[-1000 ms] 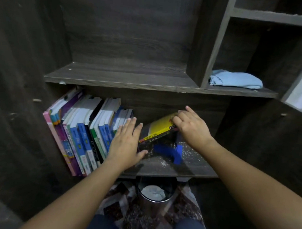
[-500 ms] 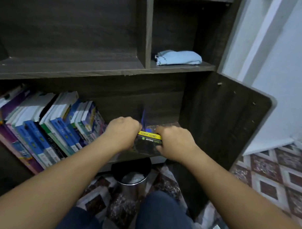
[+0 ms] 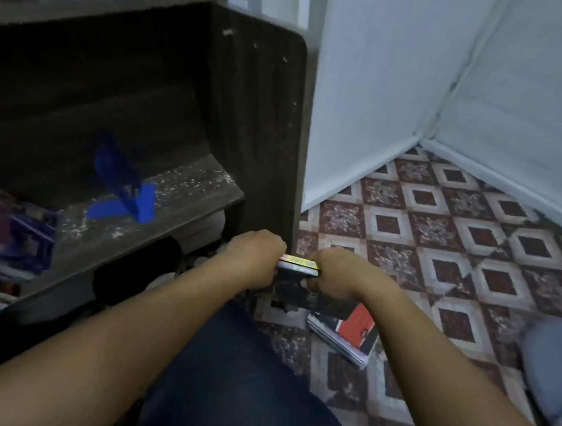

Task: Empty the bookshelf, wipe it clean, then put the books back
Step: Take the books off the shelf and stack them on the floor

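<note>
Two hands grip a small stack (image 3: pixel 298 266) of books between them: the left hand (image 3: pixel 255 259) curls round its left end and the right hand (image 3: pixel 331 275) round its right end, with the fingertips of both tucked out of sight. The stack is off the shelf, held in front of the bookcase's right side panel (image 3: pixel 260 116) and above the floor. A yellow spine faces the camera on top, and a dark cover shows below it. Just under the right wrist, a book (image 3: pixel 352 334) with a red and black cover lies on the tiled floor (image 3: pixel 463 235). A knee in dark blue jeans (image 3: pixel 229 370) sits between the forearms. To the left, the lower shelf (image 3: pixel 178 206) is bare on its right half and speckled with pale dust; a blue bookend (image 3: pixel 124 191) stands on it. A blurred row (image 3: pixel 14 245) of more books is at the shelf's far left. A white wall (image 3: pixel 389 89) meets the floor on the right
</note>
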A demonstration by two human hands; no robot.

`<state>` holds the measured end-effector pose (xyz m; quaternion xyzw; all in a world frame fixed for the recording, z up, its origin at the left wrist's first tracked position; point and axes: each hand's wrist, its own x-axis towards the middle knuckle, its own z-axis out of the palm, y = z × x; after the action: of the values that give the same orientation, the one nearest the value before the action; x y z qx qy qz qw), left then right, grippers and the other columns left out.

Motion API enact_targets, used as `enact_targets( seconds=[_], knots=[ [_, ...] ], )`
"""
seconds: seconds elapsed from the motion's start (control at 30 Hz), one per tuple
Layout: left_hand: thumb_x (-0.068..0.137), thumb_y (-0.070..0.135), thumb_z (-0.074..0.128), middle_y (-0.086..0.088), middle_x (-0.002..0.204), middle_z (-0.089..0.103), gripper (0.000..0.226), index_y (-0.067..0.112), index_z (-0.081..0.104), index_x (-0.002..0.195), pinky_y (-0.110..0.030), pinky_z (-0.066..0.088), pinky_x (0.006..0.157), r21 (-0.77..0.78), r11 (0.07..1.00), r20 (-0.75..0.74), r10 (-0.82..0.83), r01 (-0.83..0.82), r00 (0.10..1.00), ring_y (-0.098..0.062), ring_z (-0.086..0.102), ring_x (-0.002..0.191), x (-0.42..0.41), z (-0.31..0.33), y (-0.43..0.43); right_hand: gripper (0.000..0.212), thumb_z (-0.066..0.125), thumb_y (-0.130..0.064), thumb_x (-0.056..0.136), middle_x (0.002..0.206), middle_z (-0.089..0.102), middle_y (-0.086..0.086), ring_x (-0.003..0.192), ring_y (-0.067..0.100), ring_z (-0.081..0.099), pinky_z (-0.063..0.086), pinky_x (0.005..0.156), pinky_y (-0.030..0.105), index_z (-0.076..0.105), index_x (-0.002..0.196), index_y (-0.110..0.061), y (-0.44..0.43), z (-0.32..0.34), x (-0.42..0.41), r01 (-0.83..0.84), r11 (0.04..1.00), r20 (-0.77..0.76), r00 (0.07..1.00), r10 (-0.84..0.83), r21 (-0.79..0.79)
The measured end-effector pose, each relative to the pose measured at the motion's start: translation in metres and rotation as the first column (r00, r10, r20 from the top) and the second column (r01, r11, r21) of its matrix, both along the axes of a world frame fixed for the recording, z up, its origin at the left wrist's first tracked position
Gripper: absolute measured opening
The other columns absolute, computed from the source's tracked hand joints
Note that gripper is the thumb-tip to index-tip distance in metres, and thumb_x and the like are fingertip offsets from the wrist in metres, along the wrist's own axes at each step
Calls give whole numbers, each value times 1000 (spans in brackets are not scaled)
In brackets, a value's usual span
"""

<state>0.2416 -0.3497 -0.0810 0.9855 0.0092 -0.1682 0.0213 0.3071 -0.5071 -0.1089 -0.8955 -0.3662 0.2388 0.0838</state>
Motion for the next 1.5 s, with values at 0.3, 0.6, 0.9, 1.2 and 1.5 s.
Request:
enact_targets(
  seconds=[0.3, 0.6, 0.9, 1.2, 1.5],
  knots=[
    [93, 29, 57, 2, 114, 64, 25, 28, 58, 118, -37, 54, 80, -185, 983, 35, 26, -19, 999, -20, 62, 98, 46, -65, -34, 27, 52, -26, 96, 108, 65, 6, 93, 30, 64, 42, 65, 33, 59, 122, -28, -69, -123, 31, 247, 945, 81, 969, -235, -213],
    [96, 31, 52, 2, 123, 56, 35, 28, 47, 131, -36, 51, 84, -162, 966, 63, -193, 201, 979, -18, 55, 106, 119, -101, -63, 54, 43, -4, 94, 127, 59, 4, 110, 28, 59, 44, 83, 37, 41, 142, -31, -81, -217, 85, 576, 816, 245, 799, -549, -50],
    [98, 36, 47, 3, 131, 51, 42, 28, 39, 139, -31, 46, 91, -43, 945, -11, -324, 324, 946, -17, 53, 113, 152, -153, -56, 73, 48, -8, 97, 162, 8, 8, 146, 36, 14, 24, 112, 58, 6, 154, -28, -94, -367, 49, 461, 840, 10, 878, -478, -287],
    [99, 34, 48, 5, 138, 48, 44, 27, 38, 141, -31, 43, 95, -129, 960, -78, -260, 248, 963, -16, 49, 119, 151, -178, -51, 82, 57, -11, 94, 163, -8, 3, 149, 34, 0, 23, 114, 57, 7, 155, -35, -96, -378, 54, 398, 845, -310, 803, -509, -357],
    [98, 34, 50, 9, 131, 51, 43, 31, 41, 139, -21, 42, 88, -220, 955, -18, -208, 199, 978, -9, 49, 112, 102, -136, -44, 37, 51, -20, 94, 129, 56, 7, 118, 29, 51, 38, 97, 41, 52, 131, -16, -45, -237, 73, 468, 884, 106, 878, -467, 17]
  ],
)
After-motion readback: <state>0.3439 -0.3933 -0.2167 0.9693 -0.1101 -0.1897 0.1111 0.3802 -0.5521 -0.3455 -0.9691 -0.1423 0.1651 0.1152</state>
